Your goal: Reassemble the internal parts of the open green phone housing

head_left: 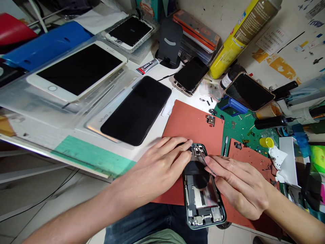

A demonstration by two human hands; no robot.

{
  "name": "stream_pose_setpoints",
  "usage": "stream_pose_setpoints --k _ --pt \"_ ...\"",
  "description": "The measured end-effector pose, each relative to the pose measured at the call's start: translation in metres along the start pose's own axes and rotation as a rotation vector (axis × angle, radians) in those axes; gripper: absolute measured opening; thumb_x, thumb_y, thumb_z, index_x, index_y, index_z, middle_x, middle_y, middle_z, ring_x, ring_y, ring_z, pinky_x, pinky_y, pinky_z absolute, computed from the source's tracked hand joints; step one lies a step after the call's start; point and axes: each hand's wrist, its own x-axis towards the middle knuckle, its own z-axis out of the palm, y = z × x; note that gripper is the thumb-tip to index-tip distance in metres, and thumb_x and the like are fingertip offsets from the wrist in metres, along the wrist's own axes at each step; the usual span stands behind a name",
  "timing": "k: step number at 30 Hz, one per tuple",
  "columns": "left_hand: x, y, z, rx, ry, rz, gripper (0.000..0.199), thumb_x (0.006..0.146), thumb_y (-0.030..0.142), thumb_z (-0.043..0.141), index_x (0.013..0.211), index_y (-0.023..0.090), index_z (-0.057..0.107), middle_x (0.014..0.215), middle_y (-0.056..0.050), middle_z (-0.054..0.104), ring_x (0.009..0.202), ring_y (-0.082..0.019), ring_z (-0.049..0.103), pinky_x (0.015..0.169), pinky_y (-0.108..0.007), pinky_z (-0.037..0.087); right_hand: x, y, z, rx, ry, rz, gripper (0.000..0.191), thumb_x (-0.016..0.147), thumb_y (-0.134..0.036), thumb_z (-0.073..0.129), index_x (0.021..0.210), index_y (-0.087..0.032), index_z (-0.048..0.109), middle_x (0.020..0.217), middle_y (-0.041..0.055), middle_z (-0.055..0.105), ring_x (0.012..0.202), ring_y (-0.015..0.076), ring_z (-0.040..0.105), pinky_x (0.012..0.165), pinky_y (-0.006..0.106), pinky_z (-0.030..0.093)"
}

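An opened phone (203, 200) with its inner parts bare lies at the table's front edge, its top end on a reddish-brown mat (189, 118). My left hand (165, 159) has its fingertips together at the phone's upper left corner; whatever they may pinch is too small to make out. From the right, my right hand (238, 183) grips metal tweezers (201, 154) between thumb and fingers. The tweezers' tips point into the top part of the phone, near the camera area. A round black piece covers part of the phone's middle.
A black-screened phone (137, 110) and a white tablet (81, 71) lie on the left. Small parts are scattered over a green mat (238, 125) at right. A yellow spray can (236, 37) leans at the back; a white box (288, 162) stands at far right.
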Motion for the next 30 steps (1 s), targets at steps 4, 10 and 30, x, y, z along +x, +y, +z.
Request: stream_pose_setpoints --k 4,10,30 --pt "0.0 0.0 0.0 -0.001 0.018 -0.001 0.033 0.098 -0.002 0.046 0.118 0.01 0.069 0.144 -0.018 0.073 0.135 -0.036 0.068 0.103 -0.053 0.063 0.004 -0.002 0.002 -0.072 0.042 -0.076 0.025 0.088 0.002 0.051 0.097 -0.008 0.072 0.113 0.0266 0.083 0.116 0.0336 0.082 0.095 0.044 0.073" --pt "0.0 0.0 0.001 -0.003 0.015 -0.003 0.032 0.099 -0.002 0.046 0.119 0.009 0.069 0.144 -0.018 0.073 0.135 -0.037 0.068 0.104 -0.053 0.062 0.016 -0.004 0.002 -0.146 0.06 -0.098 0.02 0.088 0.002 0.057 0.087 -0.016 0.065 0.101 0.0211 0.085 0.101 0.0299 0.085 0.088 0.043 0.074" --pt "-0.001 0.0 0.002 0.03 0.031 0.012 0.031 0.102 0.001 0.047 0.12 0.01 0.07 0.145 -0.017 0.073 0.135 -0.035 0.067 0.106 -0.051 0.061 0.028 -0.011 -0.01 -0.298 -0.094 -0.178 0.02 0.095 -0.008 0.053 0.103 -0.01 0.071 0.098 0.0206 0.085 0.091 0.0309 0.082 0.081 0.041 0.066"
